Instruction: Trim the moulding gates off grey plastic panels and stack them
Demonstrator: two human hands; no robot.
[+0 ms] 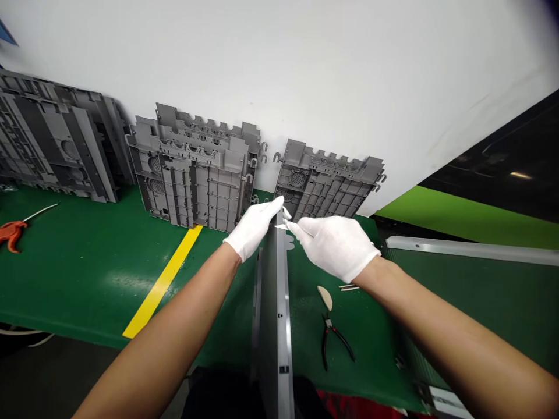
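My left hand (252,228) and my right hand (334,247), both in white gloves, meet at the far end of a long grey panel (275,314) standing on edge on the mat. A small white film strip (282,226) shows at the panel's end, pinched between my fingertips. Where each hand grips it is partly hidden by the gloves. Nearest my right hand lie black-handled pliers (332,340), a cream crescent-shaped piece (325,297) and a small pair of tweezers (348,287).
Several grey moulded plastic frames (194,174) lean against a white wall (349,75) on the green mat (87,279), which has a yellow tape line (163,280). An orange air blow gun (12,234) lies at left. A metal bar (471,250) lies at right.
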